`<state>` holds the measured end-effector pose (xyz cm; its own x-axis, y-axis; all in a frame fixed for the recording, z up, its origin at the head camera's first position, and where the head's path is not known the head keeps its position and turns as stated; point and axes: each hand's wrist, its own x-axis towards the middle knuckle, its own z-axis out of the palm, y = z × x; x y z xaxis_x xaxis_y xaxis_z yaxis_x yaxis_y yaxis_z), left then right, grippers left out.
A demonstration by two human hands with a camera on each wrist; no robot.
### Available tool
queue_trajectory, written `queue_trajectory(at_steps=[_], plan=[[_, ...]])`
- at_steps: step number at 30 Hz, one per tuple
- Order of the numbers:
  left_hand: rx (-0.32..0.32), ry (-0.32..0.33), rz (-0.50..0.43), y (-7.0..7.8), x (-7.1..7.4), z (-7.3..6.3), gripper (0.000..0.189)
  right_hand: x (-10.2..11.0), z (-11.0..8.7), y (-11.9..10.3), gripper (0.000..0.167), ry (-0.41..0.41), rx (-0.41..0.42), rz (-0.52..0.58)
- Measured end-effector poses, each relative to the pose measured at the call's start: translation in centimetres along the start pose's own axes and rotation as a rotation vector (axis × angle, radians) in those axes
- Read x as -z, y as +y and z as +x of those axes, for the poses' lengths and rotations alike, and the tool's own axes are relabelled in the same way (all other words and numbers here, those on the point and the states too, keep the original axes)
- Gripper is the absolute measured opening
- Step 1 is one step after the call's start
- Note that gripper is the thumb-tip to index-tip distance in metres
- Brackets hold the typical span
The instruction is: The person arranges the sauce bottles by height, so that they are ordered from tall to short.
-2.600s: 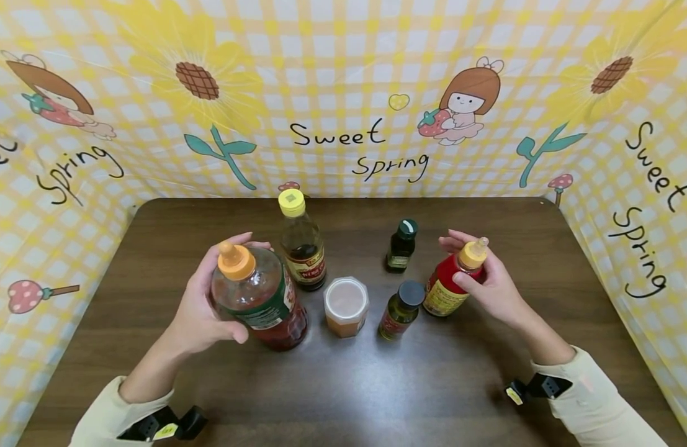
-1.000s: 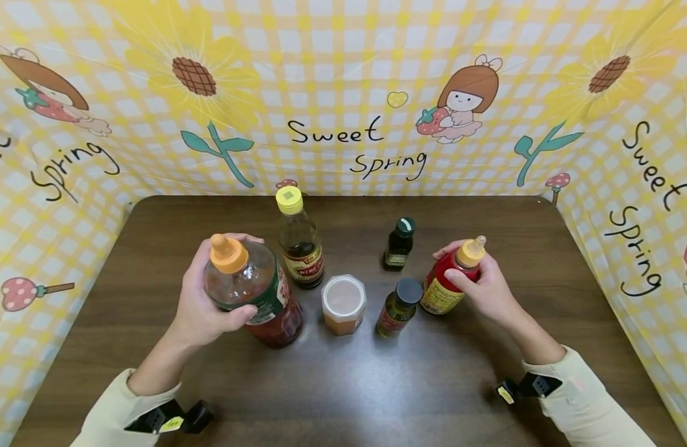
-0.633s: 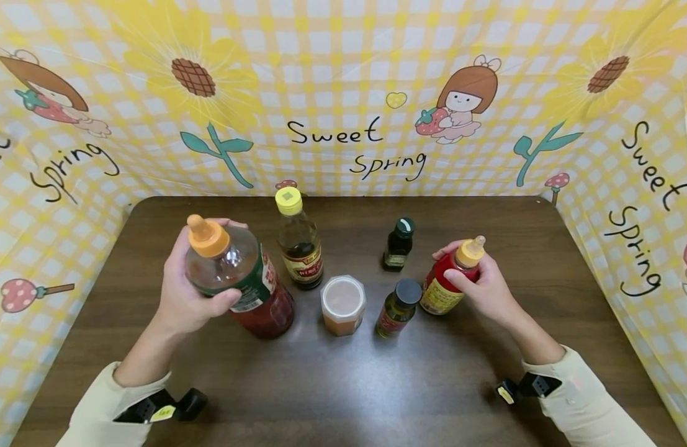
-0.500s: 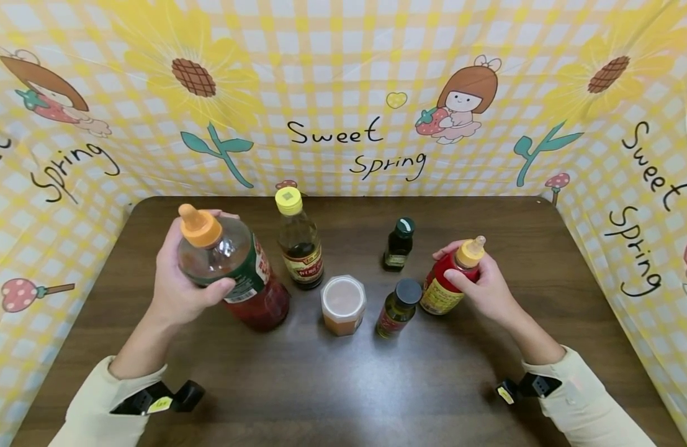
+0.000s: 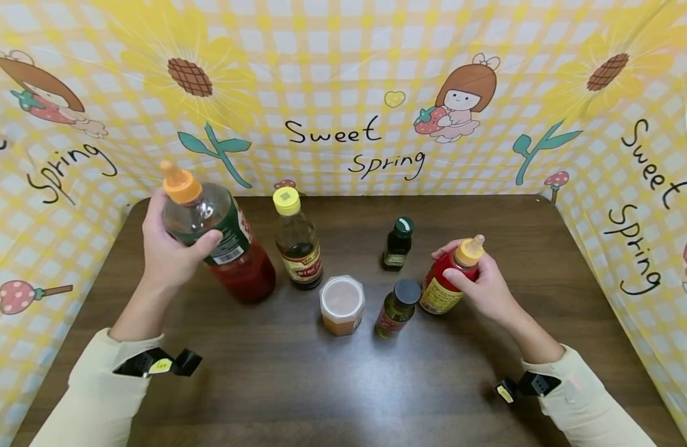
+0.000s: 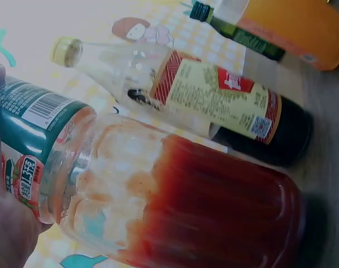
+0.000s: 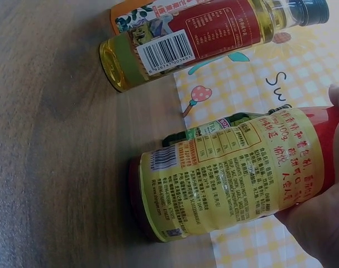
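Left hand: fingers round big bottle; right hand: round red bottle. Rightward bump could topple neighbouring tall bottle.

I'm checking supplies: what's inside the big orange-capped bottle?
Red sauce lies low in the bottle, with smears above it. The green label and left hand hide what's behind them.

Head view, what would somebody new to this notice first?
Probably the big bottle with the orange cap, held in the left hand toward the table's left. Next, perhaps the red bottle in the right hand, on the right. Behind, the yellow checked backdrop fills the upper part.
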<state>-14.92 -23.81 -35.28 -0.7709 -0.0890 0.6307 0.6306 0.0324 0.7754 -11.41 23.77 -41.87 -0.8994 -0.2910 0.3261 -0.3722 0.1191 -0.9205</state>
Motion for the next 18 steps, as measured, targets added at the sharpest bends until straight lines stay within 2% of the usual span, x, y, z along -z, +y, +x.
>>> queue_trajectory(at_steps=[6, 18], plan=[[0.023, 0.054, 0.004, -1.2, -0.1, 1.4, 0.068, 0.0, 0.0, 0.0, 0.031, 0.002, -0.002, -0.001], [0.040, 0.133, 0.082, -3.3, -0.5, 4.7, 0.071, 0.0, 0.0, 0.0, 0.031, 0.000, -0.001, 0.000]])
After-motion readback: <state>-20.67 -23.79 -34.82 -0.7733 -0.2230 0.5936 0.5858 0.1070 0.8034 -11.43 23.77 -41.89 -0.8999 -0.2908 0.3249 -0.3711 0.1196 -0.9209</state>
